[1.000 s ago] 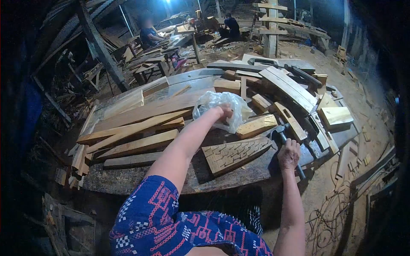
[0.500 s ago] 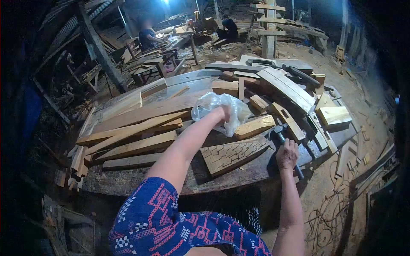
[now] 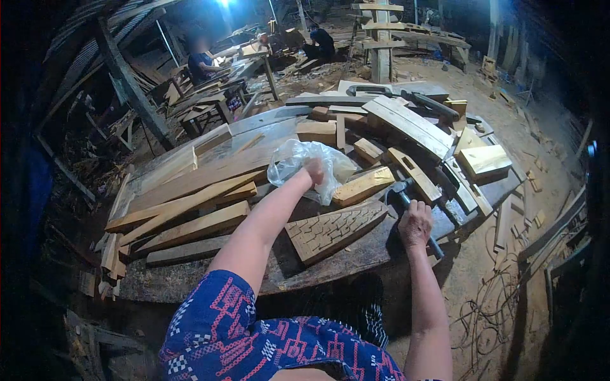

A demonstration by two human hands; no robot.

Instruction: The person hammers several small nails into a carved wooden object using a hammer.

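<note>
My left hand [image 3: 314, 170] reaches into a crumpled clear plastic bag [image 3: 290, 166] in the middle of the workbench. Its fingers are hidden by the plastic, and the bag's contents are hard to make out. On the right, my right hand [image 3: 416, 224] is closed around the handle of a hammer [image 3: 403, 197], whose head points away from me near the bench surface. Between my hands lies a wooden board [image 3: 335, 230] with rows of carved or drawn marks on its face. A yellowish wood block [image 3: 363, 186] sits just beyond it, beside the bag.
Long timber pieces [image 3: 194, 225] cover the bench's left side. A slotted wood piece [image 3: 414, 174], a long pale beam [image 3: 410, 129] and a pale block [image 3: 485, 162] lie to the right. Cables [image 3: 486, 324] coil on the ground. Two people sit working in the background.
The view has turned slightly, so the whole scene sits further left and a little higher. My left hand stays at the bag, and my right hand still grips the hammer.
</note>
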